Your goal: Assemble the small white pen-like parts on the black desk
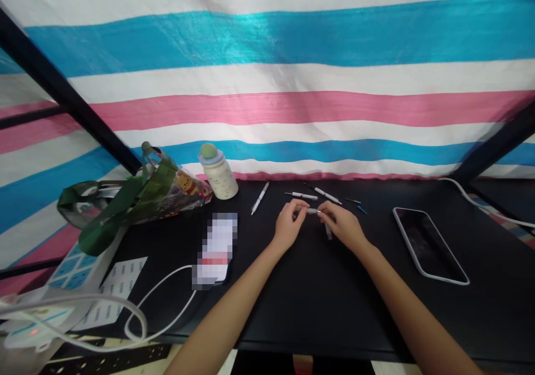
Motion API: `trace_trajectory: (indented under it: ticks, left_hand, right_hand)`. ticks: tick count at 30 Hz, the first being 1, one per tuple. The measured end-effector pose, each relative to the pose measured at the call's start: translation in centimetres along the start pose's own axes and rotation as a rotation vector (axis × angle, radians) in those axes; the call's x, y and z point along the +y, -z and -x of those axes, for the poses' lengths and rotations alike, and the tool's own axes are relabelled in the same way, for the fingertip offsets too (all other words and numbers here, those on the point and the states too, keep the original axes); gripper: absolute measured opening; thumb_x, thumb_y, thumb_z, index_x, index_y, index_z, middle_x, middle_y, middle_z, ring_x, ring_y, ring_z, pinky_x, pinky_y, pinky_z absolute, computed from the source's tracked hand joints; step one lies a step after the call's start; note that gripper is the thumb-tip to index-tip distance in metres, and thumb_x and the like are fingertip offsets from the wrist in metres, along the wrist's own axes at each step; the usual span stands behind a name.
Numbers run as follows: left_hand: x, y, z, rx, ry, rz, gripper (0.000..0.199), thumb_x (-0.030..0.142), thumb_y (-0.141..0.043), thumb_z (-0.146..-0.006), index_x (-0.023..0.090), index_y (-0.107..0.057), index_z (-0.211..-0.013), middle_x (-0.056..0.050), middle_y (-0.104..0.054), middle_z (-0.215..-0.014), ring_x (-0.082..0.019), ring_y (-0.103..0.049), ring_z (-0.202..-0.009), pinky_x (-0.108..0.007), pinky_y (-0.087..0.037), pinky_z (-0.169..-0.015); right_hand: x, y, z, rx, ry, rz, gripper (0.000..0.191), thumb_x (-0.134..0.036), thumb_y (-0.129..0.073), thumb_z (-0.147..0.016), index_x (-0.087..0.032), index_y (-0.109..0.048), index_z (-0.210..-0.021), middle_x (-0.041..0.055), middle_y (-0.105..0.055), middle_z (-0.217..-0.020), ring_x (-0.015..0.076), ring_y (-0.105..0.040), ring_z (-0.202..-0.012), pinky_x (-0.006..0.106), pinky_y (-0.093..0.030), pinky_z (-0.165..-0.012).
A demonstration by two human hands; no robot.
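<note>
My left hand (pixel 288 224) pinches one end of a short whitish pen barrel (pixel 311 211). At the barrel's other end, which looks metallic, the fingers of my right hand (pixel 345 227) are closed. Just below the right fingertips lies another grey-white pen piece (pixel 328 231), partly covered by the hand. Beyond the hands are a white pen (pixel 259 198) lying slanted, a white pen part (pixel 304 195) with a thin dark end, and a white pen (pixel 328 195). A small blue piece (pixel 361 210) and a thin dark piece (pixel 353 200) lie right of them.
On the black table (pixel 292 302), a phone with a cable (pixel 167 277) lies left, its screen blurred. Another phone (pixel 430 246) lies right. A bottle (pixel 221 177), a green bag (pixel 163 191) and a printed sheet (pixel 115 288) are at left. Striped cloth (pixel 292 107) hangs behind.
</note>
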State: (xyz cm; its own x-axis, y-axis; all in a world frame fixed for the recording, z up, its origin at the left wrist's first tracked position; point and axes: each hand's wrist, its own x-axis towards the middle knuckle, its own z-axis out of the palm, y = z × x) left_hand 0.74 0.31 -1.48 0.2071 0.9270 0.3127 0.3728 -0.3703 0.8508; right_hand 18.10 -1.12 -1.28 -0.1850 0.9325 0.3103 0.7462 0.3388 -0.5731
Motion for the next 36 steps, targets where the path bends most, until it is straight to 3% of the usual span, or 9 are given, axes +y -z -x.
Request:
trace_trajectory:
  ticks: [6, 10, 17, 25, 30, 36]
  left_hand:
    - [0.7, 0.2, 0.2, -0.052, -0.05, -0.089, 0.017, 0.027, -0.042, -0.088, 0.023, -0.059, -0.092, 0.0, -0.061, -0.093, -0.014, -0.053, -0.089, -0.025, -0.043, -0.077]
    - [0.7, 0.3, 0.2, -0.079, -0.068, -0.167, 0.017, 0.025, -0.043, -0.088, 0.025, -0.059, -0.095, 0.002, -0.061, -0.095, -0.014, -0.053, -0.09, -0.026, -0.043, -0.082]
    - [0.9, 0.9, 0.4, -0.153, -0.169, -0.464, 0.024, 0.024, -0.048, -0.087, 0.031, -0.057, -0.108, 0.002, -0.06, -0.089, -0.014, -0.053, -0.089, -0.025, -0.043, -0.075]
    - [1.3, 1.2, 0.3, -0.089, -0.259, -0.553, 0.019, 0.025, -0.066, -0.076, 0.029, -0.064, -0.094, 0.003, -0.064, -0.083, -0.016, -0.051, -0.087, -0.029, -0.039, -0.074]
    - [1.5, 1.2, 0.4, -0.038, -0.32, -0.571, 0.01, 0.024, -0.064, -0.077, 0.026, -0.065, -0.087, 0.001, -0.063, -0.075, -0.017, -0.05, -0.084, -0.03, -0.037, -0.073]
    - [1.6, 1.1, 0.5, -0.05, -0.337, -0.576, 0.009, 0.024, -0.061, -0.079, 0.026, -0.064, -0.087, 0.001, -0.063, -0.077, -0.017, -0.049, -0.084, -0.03, -0.036, -0.07]
  right_hand:
    - [0.2, 0.3, 0.1, -0.039, 0.01, 0.062, 0.037, -0.04, -0.032, -0.09, -0.022, -0.057, -0.07, 0.0009, -0.061, -0.069, 0.0136, -0.056, -0.064, 0.023, -0.035, -0.059]
    - [0.4, 0.2, 0.0, -0.036, -0.005, 0.057, 0.034, -0.04, -0.034, -0.089, -0.022, -0.057, -0.072, 0.0006, -0.062, -0.07, 0.0141, -0.057, -0.066, 0.023, -0.035, -0.06]
    - [0.4, 0.1, 0.0, -0.02, -0.009, 0.092, 0.033, -0.04, -0.035, -0.089, -0.022, -0.058, -0.074, 0.0004, -0.062, -0.068, 0.0139, -0.056, -0.064, 0.023, -0.033, -0.058]
    - [0.2, -0.1, 0.0, -0.048, -0.019, 0.083, 0.041, -0.044, -0.033, -0.088, -0.02, -0.055, -0.062, 0.0006, -0.06, -0.062, 0.0134, -0.054, -0.06, 0.023, -0.033, -0.059]
    - [0.1, -0.3, -0.1, -0.081, -0.06, -0.016, 0.046, -0.044, -0.031, -0.088, -0.019, -0.047, -0.053, -0.0007, -0.056, -0.051, 0.0121, -0.05, -0.052, 0.022, -0.033, -0.056]
    - [-0.1, -0.4, 0.0, 0.011, -0.04, 0.1, 0.046, -0.045, -0.031, -0.088, -0.02, -0.052, -0.056, 0.0007, -0.053, -0.059, 0.0128, -0.051, -0.059, 0.023, -0.031, -0.057]
